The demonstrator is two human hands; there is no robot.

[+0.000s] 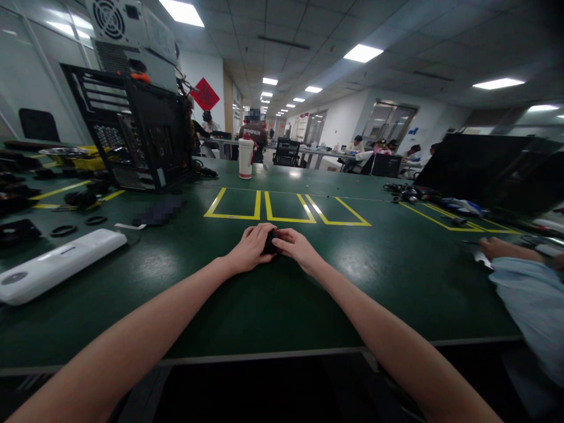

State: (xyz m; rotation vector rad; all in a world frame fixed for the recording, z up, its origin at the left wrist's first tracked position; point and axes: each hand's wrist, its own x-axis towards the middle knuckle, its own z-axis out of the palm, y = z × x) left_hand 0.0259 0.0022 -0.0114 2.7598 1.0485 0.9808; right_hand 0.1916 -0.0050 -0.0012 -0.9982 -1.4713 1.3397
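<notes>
Both of my hands meet around a small black object (270, 242) at the middle of the green table (282, 311). My left hand (251, 247) is curled over its left side, fingers bent round it. From the right, my right hand (297, 247) pinches it between thumb and fingers. Much of the object is covered by the fingers, so its kind cannot be made out. It sits on or just above the tabletop, close in front of the yellow tape outlines (291, 220).
A white elongated device (61, 264) lies at left, near black rings (64, 230) and a computer case (150, 129). A white tumbler (245, 157) stands at the back. On the right are cables (405, 192), a large black panel (489, 170) and another person's hand (511, 249).
</notes>
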